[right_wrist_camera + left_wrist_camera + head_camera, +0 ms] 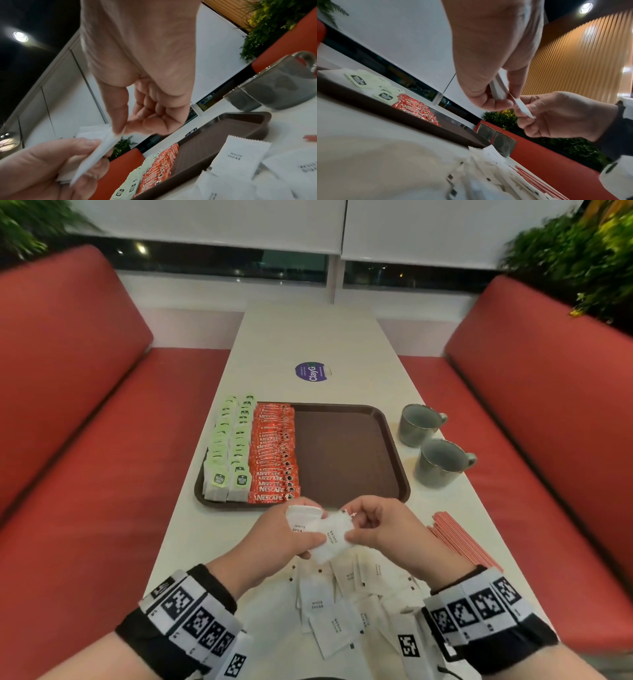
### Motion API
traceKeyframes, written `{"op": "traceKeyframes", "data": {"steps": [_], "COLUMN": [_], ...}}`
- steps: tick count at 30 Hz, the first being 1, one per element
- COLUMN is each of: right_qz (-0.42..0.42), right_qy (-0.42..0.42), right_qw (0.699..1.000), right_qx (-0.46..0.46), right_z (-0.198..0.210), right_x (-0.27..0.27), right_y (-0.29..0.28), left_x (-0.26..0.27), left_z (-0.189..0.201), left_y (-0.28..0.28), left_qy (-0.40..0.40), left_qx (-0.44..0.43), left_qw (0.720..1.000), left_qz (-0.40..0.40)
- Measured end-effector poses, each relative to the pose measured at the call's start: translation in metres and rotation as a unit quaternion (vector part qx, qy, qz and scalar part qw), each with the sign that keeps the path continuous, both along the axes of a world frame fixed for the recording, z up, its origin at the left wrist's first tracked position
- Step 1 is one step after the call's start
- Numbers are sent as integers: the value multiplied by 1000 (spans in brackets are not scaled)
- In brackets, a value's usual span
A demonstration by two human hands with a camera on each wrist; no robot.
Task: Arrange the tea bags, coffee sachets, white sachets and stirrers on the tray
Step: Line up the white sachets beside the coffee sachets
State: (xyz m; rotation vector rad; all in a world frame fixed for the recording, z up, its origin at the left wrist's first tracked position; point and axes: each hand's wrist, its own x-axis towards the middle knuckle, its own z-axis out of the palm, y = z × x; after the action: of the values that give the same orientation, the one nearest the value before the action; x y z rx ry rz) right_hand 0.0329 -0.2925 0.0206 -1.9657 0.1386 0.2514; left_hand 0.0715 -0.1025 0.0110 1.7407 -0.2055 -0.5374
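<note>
**Both hands on white sachets just short of the tray**

Head view: the brown tray [346, 453] lay on the long white table [308, 337]. Its left part carried two rows of green-labelled tea bags [227, 446] and, just to their right, a row of red coffee sachets [274, 450]; the tray's right part was bare. Just nearer than the tray's near rim, the left hand [287, 535] gripped a small stack of white sachets [305, 523], fingers curled round it. The right hand [383, 529] pinched one more white sachet [334, 537] that touched the stack. Nearer still than the tray, loose white sachets [342, 611] lay scattered on the table. Red stirrers [455, 539] lay off the tray's near right corner, and two grey cups [435, 446] stood right of the tray.

Left wrist view: the left hand [488, 60] clamped the stack edge-on between thumb and fingers, while the right hand [556, 115] nipped the single sachet [524, 109] at its tip. The tray [402, 116] lay beyond.

Right wrist view: the right hand [137, 81] held the sachet [96, 152] between thumb and forefinger, its other fingers curled; the left hand [51, 166] gripped below it. The tray [223, 138] sat behind, with loose sachets [240, 157] beside its near rim.
</note>
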Motion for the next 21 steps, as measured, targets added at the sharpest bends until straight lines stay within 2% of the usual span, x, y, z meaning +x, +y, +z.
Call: {"op": "traceKeyframes", "data": {"steps": [3, 7, 10, 12, 14, 17, 19, 21], "right_qz": [72, 116, 127, 136, 127, 65, 8, -57], "right_qy": [44, -17, -51, -47, -25, -6, -9, -16], "right_qw": [995, 985, 970, 966, 971, 981, 986, 992], "right_qx": [-50, -127, -203, -214, -202, -184, -164, -113], "right_z": [2, 3, 4, 7, 11, 16, 14, 5], "right_x": [5, 12, 24, 33, 47, 85, 121, 164], "right_y": [7, 18, 20, 17, 7, -11, -18, -20], "left_x": [11, 18, 26, 33, 42, 56, 66, 75], "left_z": [3, 10, 14, 12, 7, 0, -5, -8], "left_y": [6, 4, 1, -1, -1, 8, 17, 23], "left_qy": [-27, -103, -113, -79, 1, 118, 151, 160], "left_qx": [3, 99, 106, 65, -15, -130, -173, -190], "left_qw": [999, 989, 986, 994, 999, 967, 946, 938], "left_qz": [44, -47, -61, -27, 50, 186, 230, 242]}}
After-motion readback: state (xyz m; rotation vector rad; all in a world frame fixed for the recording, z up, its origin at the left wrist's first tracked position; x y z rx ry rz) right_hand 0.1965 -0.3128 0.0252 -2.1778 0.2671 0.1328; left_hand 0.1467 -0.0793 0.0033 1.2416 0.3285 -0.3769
